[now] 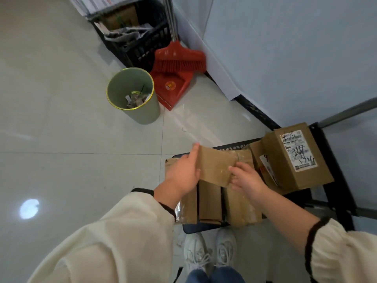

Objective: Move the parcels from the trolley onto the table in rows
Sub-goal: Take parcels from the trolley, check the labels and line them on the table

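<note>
- The left grip [181, 172] is closed round the left end of the top parcel [216, 166], thumb over its far edge. The parcel is above the middle of the trolley [204, 227], not yet clear of it.
- The right grip [246, 178] touches the parcel's near right corner. Blur hides whether its fingers close on it, so I cannot tell. If they only rest there, the taped, glossy wrap could slip and that end drop.
- A dragged lift could knock over the upright parcels [210, 203] beneath.
- At the trolley's right, the labelled box [295, 158] sits atop a lower box [263, 166]; a nudge might tip it off.
- Counted: two grips; probably six parcels (one lifted, three upright, two boxes); one trolley; left of the trolley, one bin [132, 94].
- No bench is in view.
</note>
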Available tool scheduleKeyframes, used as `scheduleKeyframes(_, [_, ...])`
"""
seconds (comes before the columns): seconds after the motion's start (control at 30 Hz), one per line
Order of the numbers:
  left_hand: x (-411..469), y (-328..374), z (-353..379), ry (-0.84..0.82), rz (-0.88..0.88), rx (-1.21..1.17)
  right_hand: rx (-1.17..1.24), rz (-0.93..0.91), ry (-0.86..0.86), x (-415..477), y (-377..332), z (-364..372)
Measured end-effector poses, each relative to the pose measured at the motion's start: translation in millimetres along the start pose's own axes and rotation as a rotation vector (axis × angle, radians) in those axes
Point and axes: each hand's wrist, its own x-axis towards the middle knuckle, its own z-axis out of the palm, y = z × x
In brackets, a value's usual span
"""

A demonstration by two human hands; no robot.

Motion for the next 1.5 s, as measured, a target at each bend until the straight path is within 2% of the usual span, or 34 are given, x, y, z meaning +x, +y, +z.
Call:
scheduleKeyframes(0.1, [-20, 15, -41, 0.120, -0.010, -0.116, 0.022, -0.128, -0.039, -43, -32, -13])
scheduleKeyframes(0.23, [-60, 51, -114, 0.261, -0.030, -0.394, -0.004, -0.312, -0.095, -121, -84, -31])
scheduleKeyframes(0.43, [-149, 121, -248, 0.468, 0.073, -0.941, 0.026, -0.576, -0.122, -251, -183, -47])
scheduleKeyframes(0.63, [-241, 170, -363, 0.631, 0.202, -1.195, 0.207, -0.785, -0.238, -359, -269, -50])
scheduleKeyframes(0.73, [-270, 182, -385, 0.747, 0.241, -1.113, 0.234, -0.877, -0.271, -390, -288, -49])
scheduleKeyframes(0.93, [-288, 207, -408, 0.833, 0.307, -1.019, 0.211, -0.992, -0.262, -411, -309, -53])
scheduleKeyframes(1.0, [-291, 221, -415, 0.905, 0.316, -0.939, 0.336, -0.931, -0.317, -410, -316, -55])
scheduleKeyframes(1.03, [-292, 229, -419, 0.972, 0.327, -0.819, 0.441, -0.874, -0.368, -408, -320, -56])
scheduleKeyframes(1.13, [-293, 261, -426, 1.127, 0.420, -0.245, 0.676, -0.654, -0.474, -400, -328, -57])
scheduleKeyframes(1.23, [-292, 292, -425, 1.173, 0.474, 0.092, 0.865, -0.457, -0.503, -392, -326, -52])
scheduleKeyframes(1.37, [-283, 304, -419, 1.123, 0.559, 0.233, 0.982, -0.360, -0.502, -382, -319, -47])
scheduleKeyframes(1.5, [-271, 291, -416, 1.127, 0.520, 0.109, 0.890, -0.418, -0.438, -374, -318, -50])
